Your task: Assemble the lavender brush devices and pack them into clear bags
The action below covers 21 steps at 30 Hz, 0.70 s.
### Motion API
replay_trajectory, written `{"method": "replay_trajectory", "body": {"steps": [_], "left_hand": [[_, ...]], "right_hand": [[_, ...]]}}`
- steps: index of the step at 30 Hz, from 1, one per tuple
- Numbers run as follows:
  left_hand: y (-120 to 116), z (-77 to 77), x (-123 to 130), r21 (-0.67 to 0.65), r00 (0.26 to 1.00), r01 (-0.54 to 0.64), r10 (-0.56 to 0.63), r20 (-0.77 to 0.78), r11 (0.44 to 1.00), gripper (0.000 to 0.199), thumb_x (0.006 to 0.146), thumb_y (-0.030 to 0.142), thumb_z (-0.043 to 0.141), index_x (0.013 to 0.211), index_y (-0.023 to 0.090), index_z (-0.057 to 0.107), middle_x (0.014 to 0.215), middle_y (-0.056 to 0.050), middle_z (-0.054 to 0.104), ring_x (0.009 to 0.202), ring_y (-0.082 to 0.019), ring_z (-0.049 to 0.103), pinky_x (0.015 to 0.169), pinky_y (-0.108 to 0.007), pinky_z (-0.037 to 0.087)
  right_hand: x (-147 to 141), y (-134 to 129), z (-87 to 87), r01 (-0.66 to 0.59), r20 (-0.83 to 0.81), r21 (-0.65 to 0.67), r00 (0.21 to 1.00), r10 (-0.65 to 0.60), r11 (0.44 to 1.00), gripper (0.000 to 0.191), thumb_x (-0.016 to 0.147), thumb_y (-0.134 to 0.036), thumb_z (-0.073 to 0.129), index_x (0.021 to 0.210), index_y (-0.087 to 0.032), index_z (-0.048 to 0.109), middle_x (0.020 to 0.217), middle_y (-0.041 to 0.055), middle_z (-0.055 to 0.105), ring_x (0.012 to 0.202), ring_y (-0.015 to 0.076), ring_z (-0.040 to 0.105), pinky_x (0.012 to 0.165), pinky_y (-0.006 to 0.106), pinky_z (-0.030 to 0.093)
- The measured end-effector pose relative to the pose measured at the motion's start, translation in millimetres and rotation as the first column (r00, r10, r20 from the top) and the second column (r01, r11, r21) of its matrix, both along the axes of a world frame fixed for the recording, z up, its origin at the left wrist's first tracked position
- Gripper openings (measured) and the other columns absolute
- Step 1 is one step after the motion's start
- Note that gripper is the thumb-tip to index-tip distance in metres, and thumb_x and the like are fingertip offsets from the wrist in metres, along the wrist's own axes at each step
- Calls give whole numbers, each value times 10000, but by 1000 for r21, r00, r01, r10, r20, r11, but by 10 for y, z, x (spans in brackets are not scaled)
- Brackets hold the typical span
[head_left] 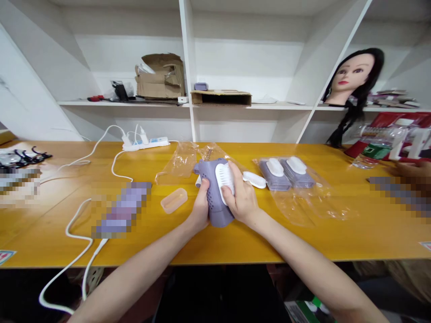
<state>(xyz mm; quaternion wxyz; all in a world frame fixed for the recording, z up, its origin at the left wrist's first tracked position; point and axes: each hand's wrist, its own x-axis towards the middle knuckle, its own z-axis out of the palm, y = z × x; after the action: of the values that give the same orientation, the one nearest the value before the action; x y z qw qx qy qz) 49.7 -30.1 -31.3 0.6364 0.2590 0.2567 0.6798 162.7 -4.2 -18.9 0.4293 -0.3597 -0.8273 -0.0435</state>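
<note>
My left hand [202, 204] is wrapped round the side of a purple-grey plastic body [220, 217] with rows of small holes, holding it tilted above the table. A white oval bristle brush [224, 181] lies against its face, and the fingers and thumb of my right hand [244, 197] close on that brush. Whether the brush is fixed to the body I cannot tell. Just right of my hands, a second white bristle brush [255, 180] rests on the table. A small translucent peach tray [174, 200] sits to the left.
Two purple-grey pieces with white ovals [274, 175] lie in clear plastic bags at right. Crumpled clear plastic [180, 161] is behind my hands. A blurred phone [124, 208] with a white cable, a power strip [146, 143] and a bottle [373, 148] stand about. Another person's hand [412, 172] shows far right.
</note>
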Motion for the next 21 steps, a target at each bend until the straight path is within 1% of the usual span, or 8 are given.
{"method": "replay_trajectory", "body": {"steps": [3, 6, 9, 12, 14, 16, 18, 21], "left_hand": [[26, 50, -56, -7, 997, 3, -3, -72, 1000, 582, 675, 401, 693, 1179, 138, 570, 1121, -115, 672, 1138, -293, 569, 1010, -393, 419], [79, 84, -138, -40, 990, -4, -2, -143, 999, 616, 569, 281, 750, 1142, 128, 583, 1054, -114, 694, 1022, -301, 629, 923, -408, 477], [158, 111, -242, -51, 980, -114, 104, -168, 992, 582, 508, 265, 746, 1057, 119, 620, 934, -95, 718, 893, -291, 664, 830, -398, 514], [245, 139, -351, 62, 941, -315, 320, -106, 947, 573, 491, 243, 713, 1053, 173, 625, 937, -51, 718, 919, -261, 655, 822, -350, 512], [294, 142, -414, 153, 890, -439, 452, -63, 885, 575, 498, 233, 697, 1068, 222, 618, 997, -19, 707, 968, -236, 640, 859, -322, 496], [325, 119, -464, 250, 827, -516, 553, -104, 819, 579, 512, 234, 711, 1082, 242, 611, 1022, -6, 698, 970, -225, 637, 892, -325, 481], [332, 74, -497, 358, 754, -503, 601, -263, 787, 595, 521, 244, 751, 1098, 221, 608, 1018, -28, 693, 955, -237, 640, 919, -361, 468], [304, 4, -503, 490, 595, -350, 594, -542, 798, 687, 541, 253, 794, 1187, 188, 568, 1123, -90, 650, 1061, -267, 598, 1001, -421, 404]], "right_hand": [[7, 44, 60, -55, -57, -79, 997, 50, 995, 601, 907, -413, 353, 1431, -156, 209, 1014, 127, 664, 798, 244, 640, 740, 389, 511], [79, 132, 111, -207, -133, -199, 974, 182, 958, 620, 898, -446, 384, 1432, -177, 220, 856, 61, 655, 687, 203, 603, 663, 346, 500], [220, 280, 164, -283, -264, -278, 941, 210, 918, 533, 923, -460, 317, 1381, -188, 335, 704, 1, 584, 591, 159, 545, 619, 311, 472], [369, 452, 211, -57, -257, -363, 965, -42, 930, 468, 890, -474, 398, 1218, -165, 524, 664, -3, 563, 593, 154, 540, 615, 295, 442], [434, 548, 218, 116, -156, -400, 969, -193, 909, 425, 863, -448, 461, 1138, -148, 587, 677, 13, 592, 625, 163, 560, 635, 291, 428], [459, 612, 201, 225, -41, -414, 963, -265, 882, 372, 853, -393, 489, 1090, -139, 622, 733, 42, 640, 691, 179, 589, 679, 293, 420], [449, 643, 166, 283, 55, -430, 956, -288, 857, 336, 852, -353, 495, 1064, -137, 640, 793, 68, 676, 759, 199, 611, 709, 294, 412], [403, 652, 103, 334, 151, -448, 942, -298, 829, 330, 858, -344, 487, 1077, -148, 637, 855, 89, 698, 814, 217, 630, 705, 287, 407]]}}
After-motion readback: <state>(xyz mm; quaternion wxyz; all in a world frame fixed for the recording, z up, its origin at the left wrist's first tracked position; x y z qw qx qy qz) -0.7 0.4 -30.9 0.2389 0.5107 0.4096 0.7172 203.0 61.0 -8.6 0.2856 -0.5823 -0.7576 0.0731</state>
